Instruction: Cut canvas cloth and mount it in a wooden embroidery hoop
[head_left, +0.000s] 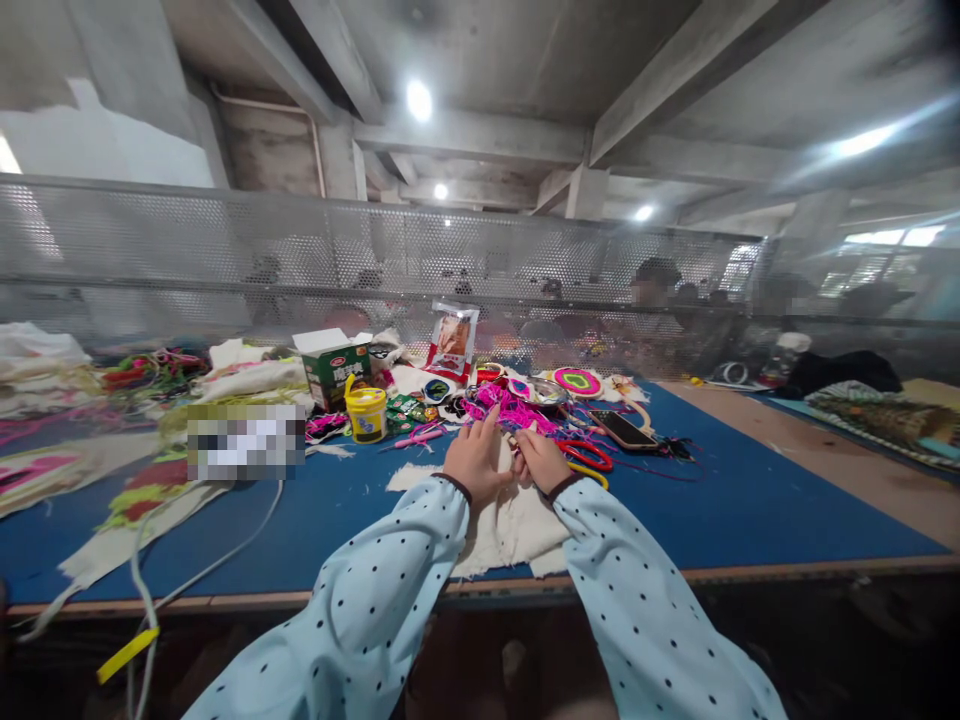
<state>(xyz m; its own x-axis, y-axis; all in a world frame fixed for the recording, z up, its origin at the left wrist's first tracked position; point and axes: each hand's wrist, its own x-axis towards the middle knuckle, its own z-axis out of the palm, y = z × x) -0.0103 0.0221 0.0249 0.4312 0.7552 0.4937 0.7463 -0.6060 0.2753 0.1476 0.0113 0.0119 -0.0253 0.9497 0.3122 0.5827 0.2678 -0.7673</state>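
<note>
My left hand (475,460) and my right hand (541,460) meet over a piece of cream cloth (501,524) on the blue table (720,500). The left fingers are curled, with the index finger pointing up toward a heap of pink yarn (510,408). The right hand's fingers are closed in a pinch at the cloth's far edge; what they hold is too small to make out. Red scissors (586,454) lie just right of my right hand. Both sleeves are light blue with dark dots.
A yellow tub (367,413), a green carton (337,369), a red snack bag (453,341), a phone (623,429) and round yarn pieces (577,381) lie beyond my hands. Cloth pieces and white cables (199,572) lie left. People sit behind a mesh screen (525,270).
</note>
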